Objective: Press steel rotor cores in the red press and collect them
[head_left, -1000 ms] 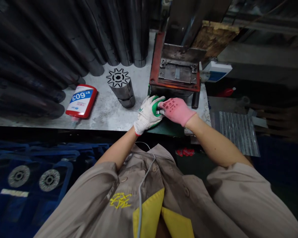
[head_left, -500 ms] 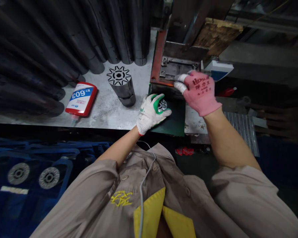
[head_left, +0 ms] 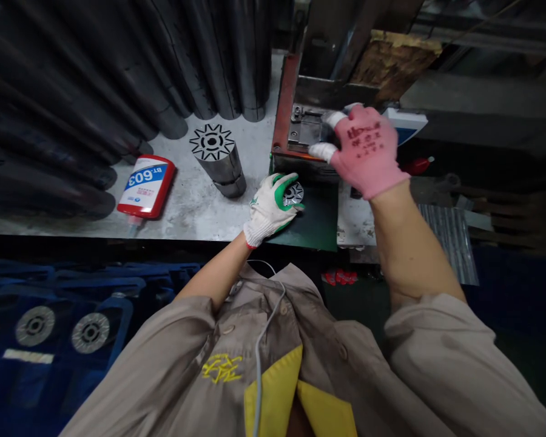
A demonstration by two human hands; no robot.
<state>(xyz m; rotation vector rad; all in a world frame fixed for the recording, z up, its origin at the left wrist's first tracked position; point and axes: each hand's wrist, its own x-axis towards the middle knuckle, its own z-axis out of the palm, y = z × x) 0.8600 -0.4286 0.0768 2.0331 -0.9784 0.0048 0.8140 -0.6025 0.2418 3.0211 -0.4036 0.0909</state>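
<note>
Gripping slotted metal core [head_left: 293, 194] with our white-gloved left hand [head_left: 268, 209]; our pink-gloved right hand [head_left: 364, 149] over red-edged fixture [head_left: 301, 132], its grip unclear to us.

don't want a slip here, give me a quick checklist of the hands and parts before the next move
1. Slotted core in the left hand: ok, fingers curl around it.
2. Right hand clear of the metal fixture: not ok, its fingers reach over it.
3. Part secure in the right hand: cannot tell, the fingers hide any.
4. Slotted stack standing apart from both hands: ok.
5. Red bottle out of the hands' way: ok, off to the left.
</note>
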